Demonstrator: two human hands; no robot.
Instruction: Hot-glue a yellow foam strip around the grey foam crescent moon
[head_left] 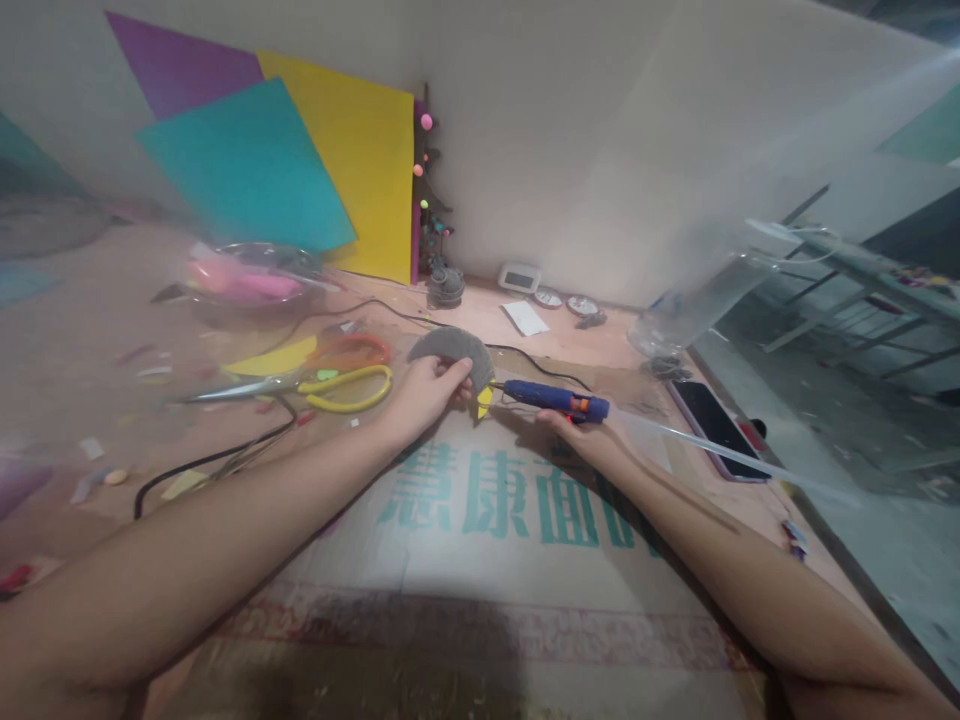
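My left hand [435, 393] pinches the lower edge of a grey, rounded flat piece [469, 350], whose material I cannot make out. At its right end is a small yellow pointed piece [485, 402]. A blue hot glue gun [551, 396] is held in my right hand [581, 428], its nozzle pointing left at the yellow piece; whether they touch is unclear. From the back of the gun a long clear glue stick [697, 440] sticks out to the right. Left of my left hand lie scissors [349, 390] with orange and yellow handles.
Under my hands is a cardboard sheet [465, 570] with green printed characters. A phone [716, 425] lies at the right edge, near a clear plastic container [694, 300]. Coloured sheets [247, 165] lean on the wall behind a bowl of pink things [247, 280]. A black cable [202, 460] and scraps lie left.
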